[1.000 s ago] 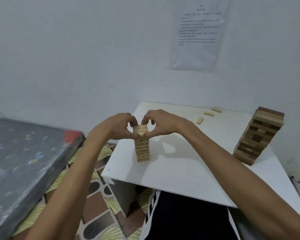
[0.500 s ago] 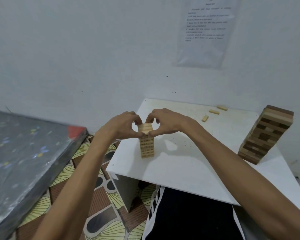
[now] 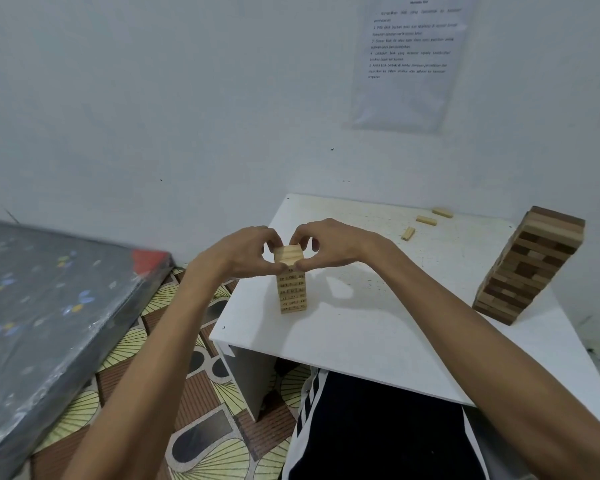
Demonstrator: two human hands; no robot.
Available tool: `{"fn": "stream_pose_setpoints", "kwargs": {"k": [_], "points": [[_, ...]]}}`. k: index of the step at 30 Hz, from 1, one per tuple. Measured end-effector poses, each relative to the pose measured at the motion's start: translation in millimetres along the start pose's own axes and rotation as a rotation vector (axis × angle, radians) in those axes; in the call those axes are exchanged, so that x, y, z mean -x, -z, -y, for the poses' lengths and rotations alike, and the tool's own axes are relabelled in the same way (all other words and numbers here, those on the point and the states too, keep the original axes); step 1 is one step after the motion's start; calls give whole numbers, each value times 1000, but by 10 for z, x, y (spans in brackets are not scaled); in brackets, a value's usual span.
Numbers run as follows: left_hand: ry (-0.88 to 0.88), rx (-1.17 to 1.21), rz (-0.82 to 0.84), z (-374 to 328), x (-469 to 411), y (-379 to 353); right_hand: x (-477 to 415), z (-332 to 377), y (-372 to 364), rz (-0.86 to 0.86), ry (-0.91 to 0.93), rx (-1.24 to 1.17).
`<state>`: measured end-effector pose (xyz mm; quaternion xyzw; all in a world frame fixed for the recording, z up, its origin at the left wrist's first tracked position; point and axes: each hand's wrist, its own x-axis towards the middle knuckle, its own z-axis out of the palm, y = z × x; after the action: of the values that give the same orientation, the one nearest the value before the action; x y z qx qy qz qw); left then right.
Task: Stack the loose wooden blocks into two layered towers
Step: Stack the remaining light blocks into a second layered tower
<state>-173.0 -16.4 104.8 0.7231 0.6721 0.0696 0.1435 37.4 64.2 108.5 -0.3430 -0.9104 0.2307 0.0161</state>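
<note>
- The left hand (image 3: 246,252) and the right hand (image 3: 329,244) met over the small tower of pale wooden blocks (image 3: 292,292), which was printed with numbers and stood upright near the front left of the white tabletop (image 3: 378,341).
- The grip of each hand was closed on the tower's top layer of pale blocks (image 3: 287,255), with thumbs at the near face and fingers curled over the far edge. Whether the layer was being squared or only steadied could not be told.
- The tall tower of mixed dark and light brown wooden blocks (image 3: 530,265) stood at the right side of the tabletop, well apart from both hands. Its apparent lean was probably an effect of the wide-angle lens.
- The three loose pale wooden blocks (image 3: 426,220) lay flat near the far edge of the tabletop, between the two towers. Neither hand touched them.
- Progress, as judged: both towers were standing. The tall one looked complete and the small one was several layers high. The work left appeared to be settling the held layer and adding the three loose blocks, most likely to the small tower.
- Surroundings: a printed paper sheet (image 3: 409,60) hung on the wall, a grey plastic-wrapped mattress (image 3: 49,299) lay at the left, and a patterned floor (image 3: 201,427) showed below.
</note>
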Motion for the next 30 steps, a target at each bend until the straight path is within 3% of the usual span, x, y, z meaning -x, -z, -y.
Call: {"fn": "stream_pose_setpoints", "kwargs": {"k": [7, 10, 13, 18, 30], "points": [[31, 65, -14, -26, 69, 23, 64, -26, -6, 6, -25, -47], [13, 72, -58, -97, 93, 72, 145, -91, 35, -48, -45, -171], [-46, 21, -129, -218, 54, 117, 260, -193, 115, -121, -85, -230], [-196, 42, -230, -655, -192, 75, 469, -593, 229, -250, -204, -105], [-303, 82, -16, -1620, -1245, -560, 734, -1598, 362, -248, -546, 137]]}}
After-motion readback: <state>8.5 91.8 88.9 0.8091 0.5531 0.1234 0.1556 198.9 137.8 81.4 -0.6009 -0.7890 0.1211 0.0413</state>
